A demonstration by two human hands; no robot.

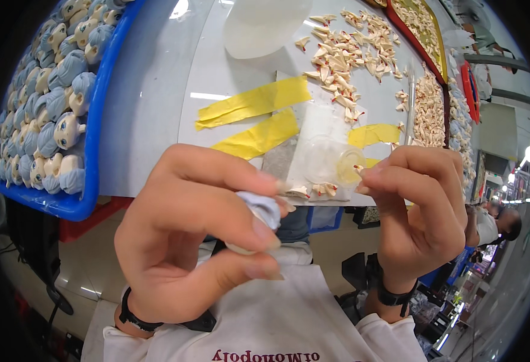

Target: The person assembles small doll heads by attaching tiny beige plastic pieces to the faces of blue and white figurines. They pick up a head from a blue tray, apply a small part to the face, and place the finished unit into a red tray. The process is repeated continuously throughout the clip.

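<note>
My left hand [180,235] is closed around a small doll head [261,206] with pale blue moulded hair. Its face is hidden by my fingers. To the right, my right hand [425,208] pinches a small cream-coloured piece with a red tip [358,169] between thumb and forefinger. The two hands are apart, above the table's near edge. Just beyond the pinched piece sits a small clear round dish [347,161] with something yellowish in it. A couple of similar cream pieces [324,189] lie by the table edge between my hands.
A blue tray [90,151] full of blue-haired doll heads stands at left. Yellow tape strips [253,102] cross the white table [156,90]. Many cream pieces [343,60] are scattered at the back, with more in a tray [431,108] at right. Another person [497,226] is far right.
</note>
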